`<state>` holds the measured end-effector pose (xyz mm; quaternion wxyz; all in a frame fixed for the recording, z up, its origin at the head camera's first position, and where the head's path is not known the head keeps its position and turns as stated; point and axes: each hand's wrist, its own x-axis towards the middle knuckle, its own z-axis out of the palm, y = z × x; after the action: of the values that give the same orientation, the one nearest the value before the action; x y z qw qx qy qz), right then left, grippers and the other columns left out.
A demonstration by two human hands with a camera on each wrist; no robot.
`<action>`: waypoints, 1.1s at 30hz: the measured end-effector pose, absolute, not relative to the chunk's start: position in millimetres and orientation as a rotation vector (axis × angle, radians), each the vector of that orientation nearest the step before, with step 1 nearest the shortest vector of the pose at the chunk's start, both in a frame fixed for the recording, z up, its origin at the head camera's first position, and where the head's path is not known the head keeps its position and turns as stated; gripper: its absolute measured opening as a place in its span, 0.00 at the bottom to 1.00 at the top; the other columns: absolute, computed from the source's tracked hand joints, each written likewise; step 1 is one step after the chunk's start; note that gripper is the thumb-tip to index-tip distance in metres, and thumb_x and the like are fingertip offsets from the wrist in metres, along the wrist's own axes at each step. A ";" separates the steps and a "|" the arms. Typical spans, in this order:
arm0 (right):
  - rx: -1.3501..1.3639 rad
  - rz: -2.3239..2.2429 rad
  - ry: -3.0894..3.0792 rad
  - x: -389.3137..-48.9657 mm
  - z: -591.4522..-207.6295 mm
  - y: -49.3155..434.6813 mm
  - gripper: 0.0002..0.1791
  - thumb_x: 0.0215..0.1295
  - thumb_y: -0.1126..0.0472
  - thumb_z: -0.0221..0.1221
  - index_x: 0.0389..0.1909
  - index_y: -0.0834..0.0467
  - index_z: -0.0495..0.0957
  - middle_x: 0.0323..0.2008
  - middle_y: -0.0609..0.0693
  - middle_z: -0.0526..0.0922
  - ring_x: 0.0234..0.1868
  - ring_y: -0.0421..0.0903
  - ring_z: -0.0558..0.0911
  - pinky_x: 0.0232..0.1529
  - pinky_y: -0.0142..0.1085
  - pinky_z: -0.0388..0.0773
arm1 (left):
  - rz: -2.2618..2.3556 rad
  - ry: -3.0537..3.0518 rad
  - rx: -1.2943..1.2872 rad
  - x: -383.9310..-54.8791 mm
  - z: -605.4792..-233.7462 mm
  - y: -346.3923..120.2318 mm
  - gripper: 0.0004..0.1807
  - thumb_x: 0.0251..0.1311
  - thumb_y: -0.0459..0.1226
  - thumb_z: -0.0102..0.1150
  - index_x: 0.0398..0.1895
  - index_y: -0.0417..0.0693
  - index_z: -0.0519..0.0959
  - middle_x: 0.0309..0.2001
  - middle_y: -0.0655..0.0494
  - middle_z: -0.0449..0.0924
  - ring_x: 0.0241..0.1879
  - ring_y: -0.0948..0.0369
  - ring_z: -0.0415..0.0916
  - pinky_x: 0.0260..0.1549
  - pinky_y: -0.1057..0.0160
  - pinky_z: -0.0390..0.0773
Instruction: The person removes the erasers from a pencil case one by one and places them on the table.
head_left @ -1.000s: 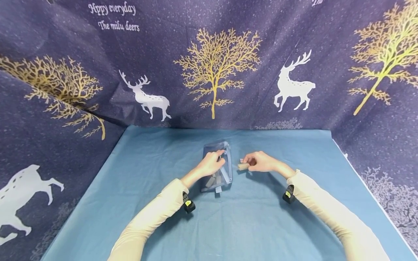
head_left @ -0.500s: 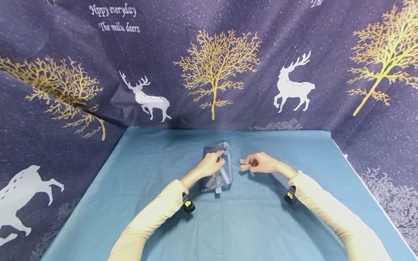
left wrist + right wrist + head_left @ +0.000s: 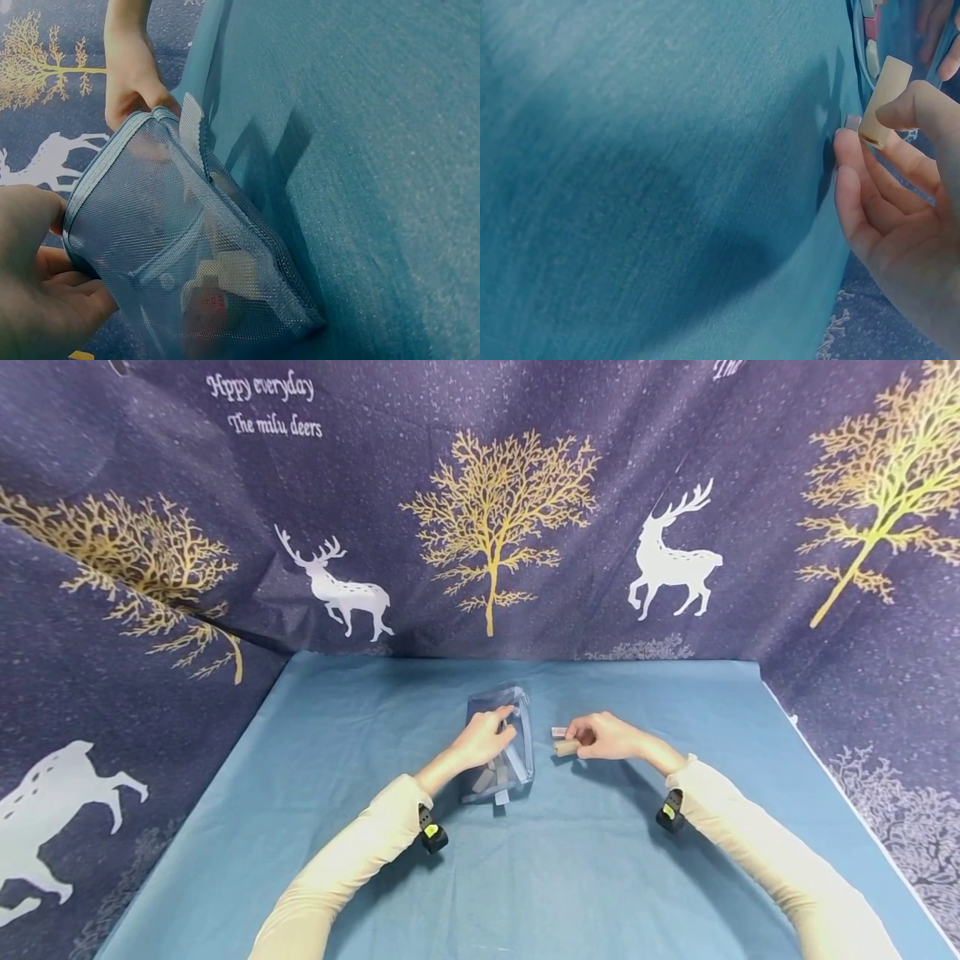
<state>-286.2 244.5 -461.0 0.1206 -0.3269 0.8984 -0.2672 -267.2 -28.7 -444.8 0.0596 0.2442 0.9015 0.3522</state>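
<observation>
A blue see-through mesh zip pouch (image 3: pixel 527 743) lies at the middle of the table, with several small light pieces inside. My left hand (image 3: pixel 483 739) pinches its edge; in the left wrist view the thumb and curled fingers (image 3: pixel 56 281) hold the rim. Just right of the pouch, my right hand (image 3: pixel 609 737) pinches a small beige rectangular block (image 3: pixel 886 101) with a dark mark at one end. Beside that block is a small pale piece with print (image 3: pixel 558 732); whether the fingers touch it I cannot tell.
A blue cloth (image 3: pixel 495 877) covers the table. Dark curtains with deer and tree prints (image 3: pixel 435 527) hang behind and at both sides. A fabric tab (image 3: pixel 502 797) sticks out from the pouch's near edge.
My right hand has moved slightly right, away from the pouch, with the beige block, and more of the pale printed piece shows. The left hand and pouch stay in place.
</observation>
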 end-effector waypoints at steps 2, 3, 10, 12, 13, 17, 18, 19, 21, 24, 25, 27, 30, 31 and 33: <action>-0.941 -0.772 2.624 -286.8 -461.1 245.0 0.12 0.49 0.63 0.59 0.37 0.51 0.77 0.27 0.43 0.82 0.26 0.36 0.78 0.30 0.30 0.74 | 1.075 2.725 0.738 -267.5 -444.3 -29.0 0.27 0.63 0.37 0.41 0.66 0.39 0.61 0.12 0.59 0.61 0.04 0.68 0.47 0.04 0.71 0.56; -0.942 -0.767 2.624 -287.0 -461.1 245.2 0.12 0.49 0.63 0.59 0.37 0.51 0.77 0.27 0.43 0.82 0.26 0.36 0.78 0.30 0.30 0.74 | 1.082 2.723 0.739 -267.8 -444.3 -29.0 0.27 0.63 0.37 0.41 0.66 0.39 0.61 0.12 0.58 0.62 0.04 0.68 0.47 0.04 0.71 0.55; -0.933 -0.734 2.634 -287.5 -462.4 248.9 0.12 0.49 0.63 0.59 0.37 0.50 0.77 0.25 0.42 0.81 0.23 0.36 0.76 0.28 0.29 0.73 | 1.095 2.711 0.741 -266.4 -443.7 -28.5 0.27 0.63 0.37 0.41 0.65 0.38 0.61 0.53 0.38 0.74 0.04 0.68 0.48 0.04 0.71 0.55; -0.931 -0.725 2.648 -288.2 -462.3 250.5 0.12 0.48 0.63 0.59 0.36 0.49 0.77 0.24 0.41 0.81 0.22 0.36 0.75 0.28 0.29 0.72 | 1.091 2.711 0.739 -266.8 -443.9 -28.5 0.27 0.63 0.37 0.41 0.65 0.38 0.61 0.58 0.38 0.70 0.04 0.68 0.48 0.04 0.71 0.55; -0.932 -0.727 2.652 -288.2 -462.1 251.2 0.12 0.47 0.63 0.59 0.36 0.49 0.77 0.24 0.41 0.81 0.22 0.35 0.75 0.29 0.29 0.72 | 1.091 2.711 0.738 -266.9 -444.0 -28.5 0.27 0.63 0.38 0.41 0.65 0.39 0.61 0.61 0.38 0.67 0.04 0.68 0.48 0.04 0.71 0.55; -0.944 -0.753 2.643 -287.0 -460.6 254.0 0.12 0.47 0.64 0.60 0.36 0.51 0.77 0.26 0.43 0.82 0.24 0.35 0.76 0.29 0.29 0.73 | 1.089 2.721 0.745 -267.6 -445.4 -27.8 0.26 0.63 0.37 0.41 0.65 0.39 0.62 0.64 0.39 0.63 0.04 0.68 0.48 0.04 0.72 0.55; -0.944 -0.754 2.641 -286.7 -460.1 254.4 0.12 0.47 0.64 0.60 0.36 0.52 0.78 0.27 0.44 0.82 0.24 0.36 0.77 0.30 0.29 0.74 | 1.089 2.726 0.747 -267.7 -445.7 -27.6 0.26 0.63 0.37 0.42 0.65 0.39 0.62 0.63 0.39 0.63 0.04 0.68 0.47 0.04 0.72 0.55; -0.947 -0.757 2.639 -286.5 -459.7 254.7 0.12 0.47 0.64 0.60 0.36 0.52 0.78 0.27 0.44 0.83 0.25 0.36 0.77 0.30 0.29 0.74 | 1.089 2.728 0.750 -267.7 -445.9 -27.6 0.26 0.63 0.37 0.42 0.65 0.39 0.62 0.60 0.38 0.68 0.04 0.68 0.47 0.04 0.71 0.54; -0.949 -0.753 2.640 -286.1 -459.1 255.7 0.12 0.48 0.64 0.60 0.36 0.53 0.78 0.28 0.45 0.83 0.25 0.36 0.78 0.30 0.29 0.74 | 1.084 2.729 0.751 -267.7 -446.6 -27.5 0.26 0.63 0.37 0.41 0.65 0.39 0.62 0.47 0.35 0.77 0.04 0.68 0.46 0.04 0.71 0.54; -0.949 -0.739 2.656 -286.5 -458.5 257.2 0.13 0.47 0.64 0.61 0.36 0.53 0.78 0.28 0.45 0.82 0.26 0.36 0.77 0.30 0.29 0.74 | 1.091 2.729 0.748 -267.3 -446.6 -27.7 0.26 0.62 0.38 0.41 0.65 0.41 0.63 0.39 0.34 0.79 0.04 0.68 0.47 0.04 0.71 0.54; -0.948 -0.734 2.661 -286.6 -458.3 257.8 0.13 0.47 0.64 0.61 0.36 0.53 0.78 0.28 0.45 0.83 0.26 0.36 0.77 0.30 0.29 0.74 | 1.091 2.727 0.747 -267.3 -446.5 -27.8 0.26 0.62 0.38 0.41 0.65 0.41 0.63 0.40 0.35 0.79 0.04 0.68 0.47 0.04 0.71 0.55; -0.942 -0.722 2.671 -287.1 -458.2 258.9 0.13 0.46 0.64 0.61 0.37 0.53 0.78 0.28 0.45 0.83 0.26 0.35 0.77 0.30 0.29 0.74 | 1.098 2.721 0.744 -267.2 -446.1 -28.2 0.27 0.62 0.38 0.41 0.65 0.42 0.63 0.53 0.38 0.75 0.04 0.68 0.48 0.04 0.71 0.55; -0.930 -0.712 2.678 -287.8 -457.5 259.9 0.13 0.46 0.64 0.61 0.37 0.54 0.78 0.28 0.46 0.83 0.26 0.36 0.77 0.30 0.29 0.74 | 1.108 2.706 0.737 -267.1 -445.5 -28.9 0.27 0.62 0.39 0.40 0.65 0.43 0.62 0.65 0.45 0.63 0.03 0.67 0.49 0.04 0.71 0.56; -0.933 -0.714 2.678 -288.0 -457.4 260.3 0.13 0.46 0.64 0.61 0.37 0.54 0.78 0.29 0.46 0.83 0.26 0.36 0.77 0.30 0.29 0.74 | 1.107 2.705 0.734 -267.2 -445.4 -29.0 0.27 0.62 0.39 0.40 0.65 0.43 0.62 0.65 0.45 0.63 0.03 0.68 0.49 0.04 0.71 0.56; -0.933 -0.717 2.680 -288.4 -457.2 261.0 0.13 0.47 0.64 0.61 0.37 0.54 0.78 0.29 0.46 0.82 0.27 0.36 0.77 0.30 0.29 0.74 | 1.103 2.710 0.733 -267.4 -445.5 -29.3 0.27 0.62 0.39 0.40 0.65 0.43 0.62 0.65 0.45 0.62 0.03 0.68 0.49 0.04 0.71 0.56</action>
<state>-288.4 261.0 -457.2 0.1072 -0.3169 0.9103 -0.2437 -267.4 -29.3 -445.5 0.0627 0.2425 0.8967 0.3650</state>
